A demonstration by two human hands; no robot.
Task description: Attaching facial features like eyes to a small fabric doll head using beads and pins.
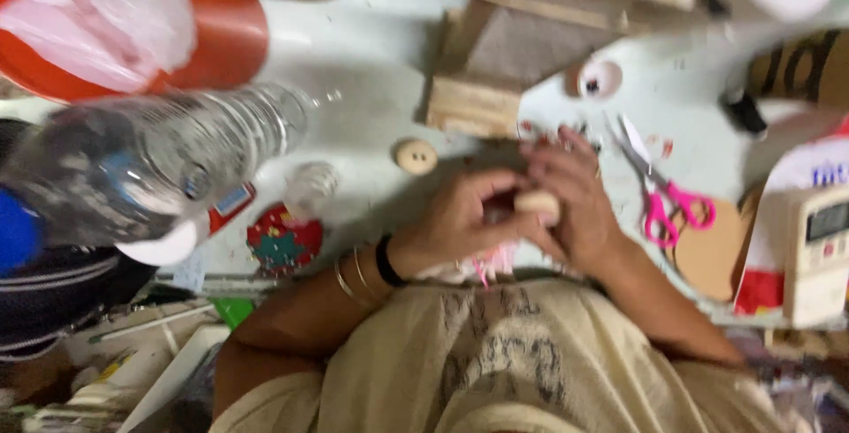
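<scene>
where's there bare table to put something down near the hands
The widest bare patch of table lies between the orange tub, the wooden box and the wooden button. A smaller patch sits above the pink scissors. It is crowded around both hands, the left hand and right hand, and by the plastic bottle.

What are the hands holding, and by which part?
Both hands, left hand and right hand, pinch a small pale round wooden piece by its sides; blur hides the exact fingertip contact.
</scene>
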